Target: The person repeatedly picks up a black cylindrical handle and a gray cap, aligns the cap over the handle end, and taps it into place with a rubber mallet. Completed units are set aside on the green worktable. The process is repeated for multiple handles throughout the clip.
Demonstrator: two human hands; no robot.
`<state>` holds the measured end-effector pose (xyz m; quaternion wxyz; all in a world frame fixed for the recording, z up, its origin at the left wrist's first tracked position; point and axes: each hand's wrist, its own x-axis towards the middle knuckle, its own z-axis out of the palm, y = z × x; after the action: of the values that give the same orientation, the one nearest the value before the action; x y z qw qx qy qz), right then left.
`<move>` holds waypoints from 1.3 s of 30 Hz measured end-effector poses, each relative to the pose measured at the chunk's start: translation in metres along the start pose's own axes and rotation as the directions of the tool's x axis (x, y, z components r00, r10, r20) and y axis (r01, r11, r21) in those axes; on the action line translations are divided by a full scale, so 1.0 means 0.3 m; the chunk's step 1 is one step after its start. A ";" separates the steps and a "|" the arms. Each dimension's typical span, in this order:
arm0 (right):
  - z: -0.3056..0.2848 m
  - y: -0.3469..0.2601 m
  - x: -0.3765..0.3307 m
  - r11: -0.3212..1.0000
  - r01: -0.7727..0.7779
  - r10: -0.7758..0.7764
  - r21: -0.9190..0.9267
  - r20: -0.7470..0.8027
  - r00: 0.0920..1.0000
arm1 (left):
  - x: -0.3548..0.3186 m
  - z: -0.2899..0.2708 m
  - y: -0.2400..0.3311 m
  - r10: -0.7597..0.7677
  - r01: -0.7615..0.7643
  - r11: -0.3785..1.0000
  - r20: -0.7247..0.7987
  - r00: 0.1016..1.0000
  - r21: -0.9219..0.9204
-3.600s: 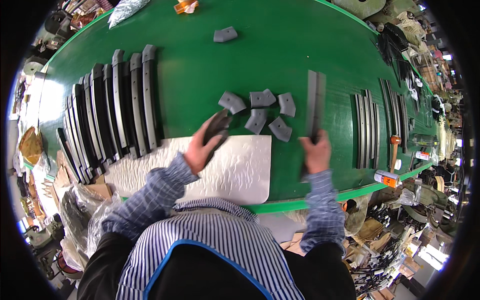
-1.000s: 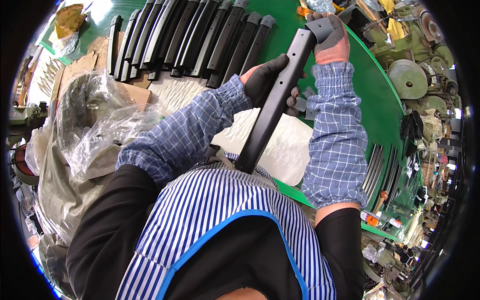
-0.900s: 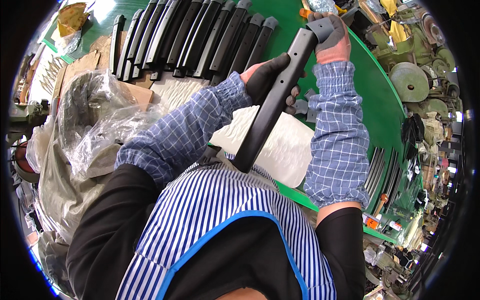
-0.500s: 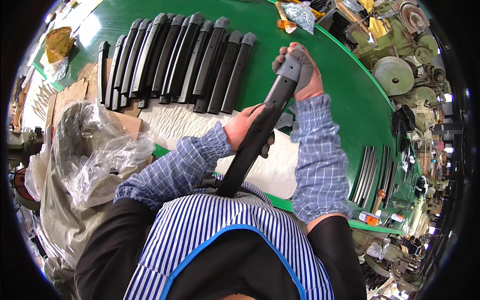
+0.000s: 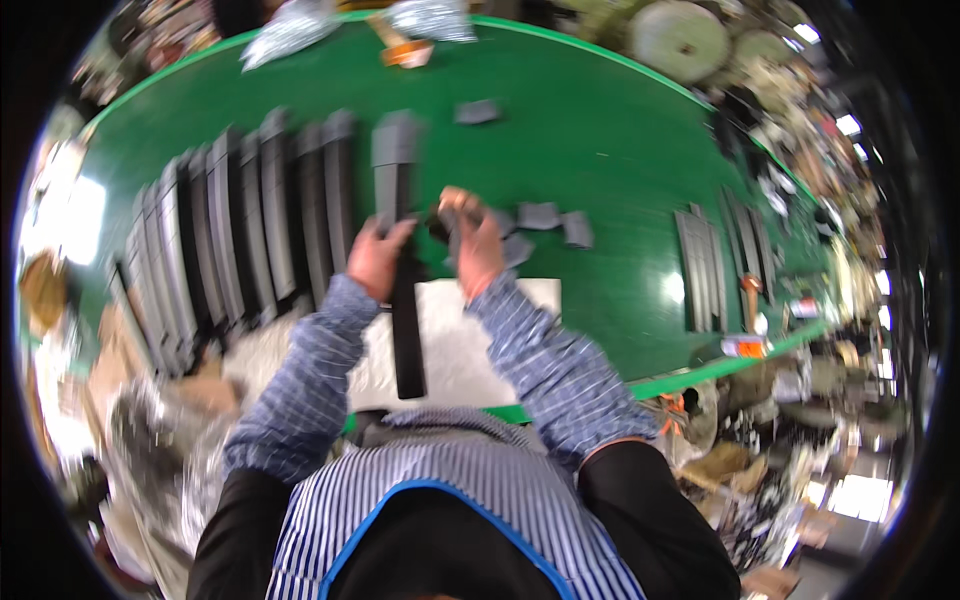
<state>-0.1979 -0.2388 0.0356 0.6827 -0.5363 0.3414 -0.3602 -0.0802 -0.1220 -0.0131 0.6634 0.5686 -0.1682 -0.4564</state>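
Observation:
My left hand (image 5: 378,262) is closed around a long black bar (image 5: 408,345) that has a grey end cap (image 5: 397,140) on its far end. The bar stands nearly straight away from me, at the right end of a row of similar capped bars (image 5: 230,215). To its right, my right hand (image 5: 476,245) is raised with dark-covered fingers curled in; motion blur hides whether anything is in them. Beside that hand, loose grey end caps (image 5: 539,215) lie on the green table (image 5: 630,290). Another loose cap (image 5: 477,111) lies farther off.
White padding (image 5: 470,365) lies in front of me. A wooden-handled tool with an orange head (image 5: 408,53) and clear plastic bags (image 5: 430,18) are at the far edge. More thin bars (image 5: 702,270) and a wooden-handled tool (image 5: 750,295) lie at right. Crumpled plastic (image 5: 160,440) sits at left.
The capped bar has swung left and away from me to the row's right end, still in my left hand. My right hand has let go of its cap and come down beside the loose caps.

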 end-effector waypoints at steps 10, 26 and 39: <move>-1.724 0.111 0.134 0.038 -0.511 -0.499 -0.859 -0.459 0.735 | 0.592 -0.253 -0.135 0.474 0.169 0.197 -0.245 0.846 0.966; -0.747 -0.042 -0.116 0.618 0.166 0.045 -0.768 0.245 0.968 | -0.005 0.527 -0.158 -0.098 0.238 0.846 0.299 0.949 -0.478; -0.974 0.286 0.236 0.226 0.203 -0.124 -0.953 0.178 0.976 | -0.182 -0.116 0.215 0.305 0.110 0.490 0.288 0.908 -0.865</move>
<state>-0.4004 -0.4274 -0.1100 0.1783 -0.8854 0.4102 -0.1264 -0.0564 -0.0616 0.0512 0.8329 0.0394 -0.0820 -0.5459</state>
